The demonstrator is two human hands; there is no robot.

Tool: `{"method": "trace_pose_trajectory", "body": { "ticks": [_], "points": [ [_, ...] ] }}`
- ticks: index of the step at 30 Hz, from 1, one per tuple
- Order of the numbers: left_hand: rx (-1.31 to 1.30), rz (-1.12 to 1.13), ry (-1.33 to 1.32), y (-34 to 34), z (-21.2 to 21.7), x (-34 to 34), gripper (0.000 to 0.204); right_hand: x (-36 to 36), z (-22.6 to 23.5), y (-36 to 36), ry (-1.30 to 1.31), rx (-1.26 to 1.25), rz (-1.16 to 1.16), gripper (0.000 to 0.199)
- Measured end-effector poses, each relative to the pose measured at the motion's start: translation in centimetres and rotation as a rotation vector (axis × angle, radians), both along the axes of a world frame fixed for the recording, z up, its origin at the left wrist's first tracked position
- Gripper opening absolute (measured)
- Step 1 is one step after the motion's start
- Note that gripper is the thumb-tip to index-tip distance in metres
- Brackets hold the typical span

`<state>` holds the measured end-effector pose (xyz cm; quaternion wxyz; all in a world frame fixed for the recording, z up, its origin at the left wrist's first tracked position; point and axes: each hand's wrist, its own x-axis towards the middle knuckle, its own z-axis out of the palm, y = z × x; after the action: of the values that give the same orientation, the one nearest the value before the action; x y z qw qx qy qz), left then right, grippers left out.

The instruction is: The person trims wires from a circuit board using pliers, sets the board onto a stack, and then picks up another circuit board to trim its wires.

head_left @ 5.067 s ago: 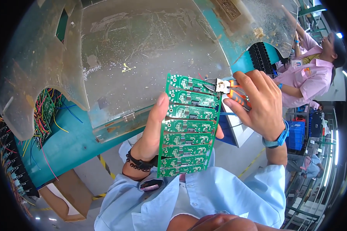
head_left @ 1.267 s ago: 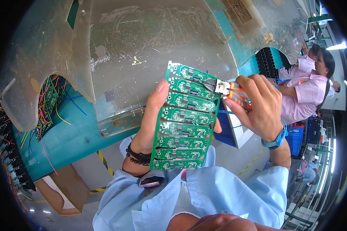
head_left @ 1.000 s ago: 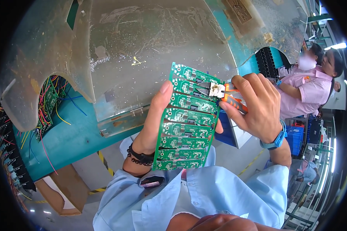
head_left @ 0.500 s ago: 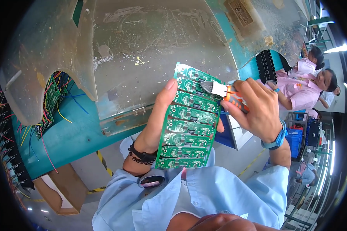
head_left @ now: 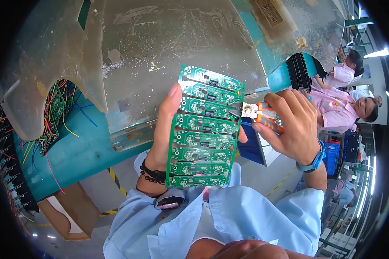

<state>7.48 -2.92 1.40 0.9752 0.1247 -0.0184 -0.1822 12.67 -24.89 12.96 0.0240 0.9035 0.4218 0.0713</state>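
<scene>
A green circuit board panel [head_left: 203, 139], made of several narrow boards side by side, is held up over the near edge of the bench. My left hand [head_left: 166, 118] grips it, the thumb along its left edge and fingertips showing past its right edge; the rest of those fingers is behind the panel. In my right hand [head_left: 291, 125] are wire cutters [head_left: 263, 115] with orange and grey handles and white material wrapped near the pivot. Their dark jaws lie at the panel's right edge, by the third board from the top.
A worn grey work mat [head_left: 177, 43] covers the teal bench [head_left: 80, 149]. At left are wired circuit boards [head_left: 58, 110] and a black rack. A cardboard box [head_left: 69, 211] stands on the floor. Co-workers in pink [head_left: 337, 105] sit at right, past a black slotted rack [head_left: 299, 71].
The panel has shifted left and slightly up with my left hand. The cutters have moved from over the upper boards to the panel's right edge, slightly lower.
</scene>
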Motion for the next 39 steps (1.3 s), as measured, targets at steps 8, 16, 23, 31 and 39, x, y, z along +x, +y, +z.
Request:
{"method": "trace_pose_trajectory", "body": {
  "ticks": [8,16,23,31,39],
  "points": [
    [0.006,0.008,-0.044,-0.1,-0.3,-0.1,0.085,-0.1,0.1,0.8,-0.009,-0.043,0.025,0.05],
    [0.02,-0.021,-0.022,0.3,-0.4,-0.1,0.085,-0.4,-0.4,0.5,0.078,-0.037,-0.01,0.048],
    [0.068,-0.025,-0.02,0.5,0.1,-0.1,0.084,0.3,0.1,1.3,0.001,0.007,0.04,0.047],
    [0.077,-0.001,-0.009,0.4,0.4,-0.2,0.083,-0.2,-0.2,1.6,0.074,-0.045,0.012,0.048],
    [0.038,-0.028,0.002,0.4,0.4,-0.1,0.083,0.3,-0.4,1.5,0.061,0.008,0.046,0.047]
  ]
}}
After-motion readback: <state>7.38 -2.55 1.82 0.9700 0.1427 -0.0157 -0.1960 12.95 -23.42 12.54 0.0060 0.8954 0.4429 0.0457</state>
